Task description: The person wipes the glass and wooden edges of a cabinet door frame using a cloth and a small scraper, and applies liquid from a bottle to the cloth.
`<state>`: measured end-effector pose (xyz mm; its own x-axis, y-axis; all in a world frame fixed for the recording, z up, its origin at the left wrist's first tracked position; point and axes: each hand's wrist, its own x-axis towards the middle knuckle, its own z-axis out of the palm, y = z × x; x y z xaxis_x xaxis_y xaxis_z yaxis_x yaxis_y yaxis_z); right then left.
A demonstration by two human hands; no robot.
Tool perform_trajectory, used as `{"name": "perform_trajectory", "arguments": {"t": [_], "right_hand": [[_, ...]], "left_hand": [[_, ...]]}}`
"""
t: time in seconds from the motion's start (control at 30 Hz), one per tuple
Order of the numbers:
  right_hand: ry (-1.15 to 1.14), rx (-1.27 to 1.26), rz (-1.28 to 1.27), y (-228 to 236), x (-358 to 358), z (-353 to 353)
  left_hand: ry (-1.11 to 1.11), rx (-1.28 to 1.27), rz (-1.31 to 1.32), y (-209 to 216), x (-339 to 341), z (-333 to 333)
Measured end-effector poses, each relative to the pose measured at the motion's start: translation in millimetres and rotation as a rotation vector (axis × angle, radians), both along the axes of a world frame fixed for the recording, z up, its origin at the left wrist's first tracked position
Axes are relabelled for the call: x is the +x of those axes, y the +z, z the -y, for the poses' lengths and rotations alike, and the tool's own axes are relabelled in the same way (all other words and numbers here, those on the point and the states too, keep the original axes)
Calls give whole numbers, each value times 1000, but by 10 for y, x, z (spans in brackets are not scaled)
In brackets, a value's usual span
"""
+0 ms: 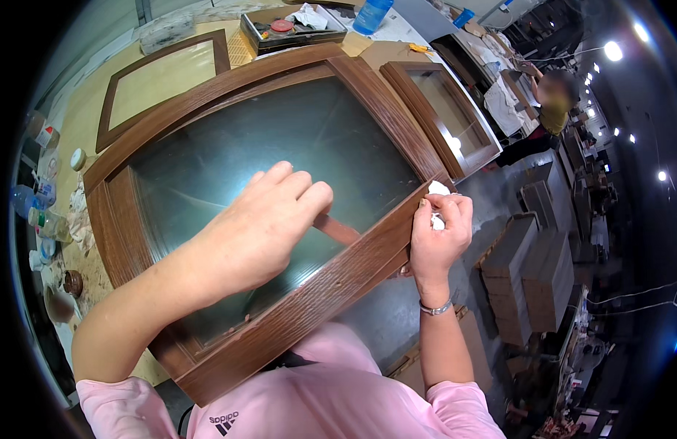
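A brown wood-framed glass door (316, 304) lies in front of me, its near edge against my pink shirt. My left hand (269, 219) is over the glass, its fingers closed on a thin reddish-brown strip (337, 230). The strip's far end reaches the inner edge of the near frame rail; I cannot tell what it is made of. At the door's right corner, my right hand (442, 233) pinches a crumpled white cloth or tissue (436, 189). Small reddish-brown crumbs (240, 326) dot the near left part of the frame.
Beyond the door are a thin wooden frame (163, 51), a box of supplies (280, 42), a blue bottle (372, 16) and another glazed door (404, 77). Several bottles and jars (53, 223) line the left. Board stacks (508, 267) stand right; a co-worker (554, 110) is farther back.
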<state>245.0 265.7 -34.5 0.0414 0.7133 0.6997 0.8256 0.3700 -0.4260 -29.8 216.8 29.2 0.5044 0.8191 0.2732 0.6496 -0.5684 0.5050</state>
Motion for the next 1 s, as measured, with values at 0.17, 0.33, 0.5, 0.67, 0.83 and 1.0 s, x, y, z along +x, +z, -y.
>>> {"name": "perform_trajectory", "arguments": {"t": [0.17, 0.33, 0.5, 0.67, 0.83, 1.0], "right_hand": [[29, 38, -28, -34, -5, -7], [31, 52, -38, -38, 9, -8], [34, 65, -57, -41, -17, -7], [39, 66, -76, -40, -19, -5], [41, 62, -81, -48, -19, 0], [41, 46, -80, -53, -9, 0]], "left_hand": [[-14, -31, 1, 17, 29, -45], [-22, -94, 50, 31, 34, -68], [-12, -78, 9, 2, 62, -122], [-12, -66, 41, -37, 99, -147], [1, -51, 31, -56, 124, -187], [1, -50, 47, -17, 187, -196]]}}
